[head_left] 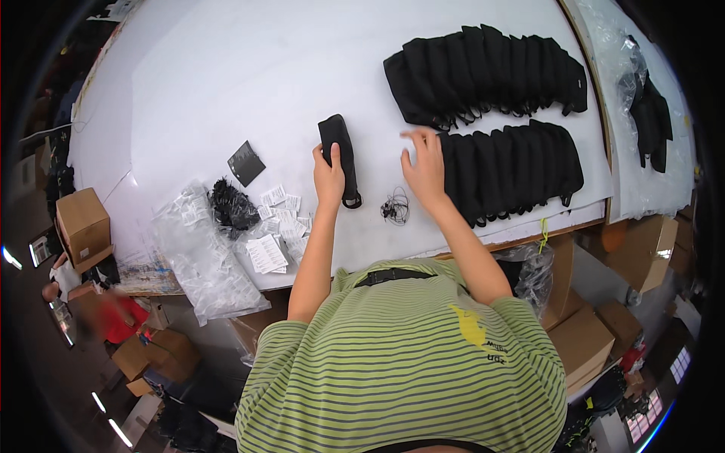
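My left hand (329, 175) is closed round a black fabric pouch (341, 143) that stands on the white table, a small loop at its near end. To the right, my right hand (425, 167) is raised with its fingers apart and nothing visible in it. It hovers beside the left end of a row of black pouches (513, 170). A longer row of the same pouches (491, 75) lies behind that one. Between my forearms rests a small tangle of thin black strings (395, 206).
Left of my left arm are white printed tags (267, 254), a bundle of black cords (232, 205), a dark flat card (246, 164) and clear plastic bags (200, 257). Cardboard boxes (81, 226) stand by the table's left edge. More boxes (578, 349) sit below at right.
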### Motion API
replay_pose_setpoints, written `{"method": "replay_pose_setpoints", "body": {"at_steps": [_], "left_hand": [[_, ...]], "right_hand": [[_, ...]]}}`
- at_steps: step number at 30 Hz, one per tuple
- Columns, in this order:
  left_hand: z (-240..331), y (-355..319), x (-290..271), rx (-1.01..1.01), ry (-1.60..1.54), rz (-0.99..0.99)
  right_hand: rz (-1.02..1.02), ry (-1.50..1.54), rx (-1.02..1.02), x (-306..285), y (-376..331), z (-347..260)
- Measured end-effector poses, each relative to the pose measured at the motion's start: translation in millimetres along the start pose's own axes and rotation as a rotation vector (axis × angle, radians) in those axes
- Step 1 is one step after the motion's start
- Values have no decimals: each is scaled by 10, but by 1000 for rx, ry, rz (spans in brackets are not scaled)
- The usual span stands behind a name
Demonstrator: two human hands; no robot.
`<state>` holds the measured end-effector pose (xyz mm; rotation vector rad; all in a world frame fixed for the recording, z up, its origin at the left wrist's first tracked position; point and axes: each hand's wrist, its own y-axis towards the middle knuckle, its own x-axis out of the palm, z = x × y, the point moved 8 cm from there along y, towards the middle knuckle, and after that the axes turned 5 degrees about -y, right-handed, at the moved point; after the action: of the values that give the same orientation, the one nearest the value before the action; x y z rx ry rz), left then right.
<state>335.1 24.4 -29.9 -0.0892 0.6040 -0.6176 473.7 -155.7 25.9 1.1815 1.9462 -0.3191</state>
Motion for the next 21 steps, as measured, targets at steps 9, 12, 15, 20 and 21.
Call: {"method": "replay_pose_setpoints", "body": {"at_steps": [9, 12, 15, 20, 21], "left_hand": [[13, 308, -10, 34, -77, -7], [193, 562, -148, 61, -120, 32], [466, 852, -62, 95, -79, 16], [518, 1070, 214, 86, -2, -44], [517, 1063, 265, 89, 2, -50]], "right_hand": [[81, -583, -29, 368, 818, 295], [150, -75, 109, 158, 840, 271], [59, 744, 364, 216, 929, 412], [-313, 1252, 796, 849, 773, 242], [-411, 1188, 874, 1052, 675, 270]]}}
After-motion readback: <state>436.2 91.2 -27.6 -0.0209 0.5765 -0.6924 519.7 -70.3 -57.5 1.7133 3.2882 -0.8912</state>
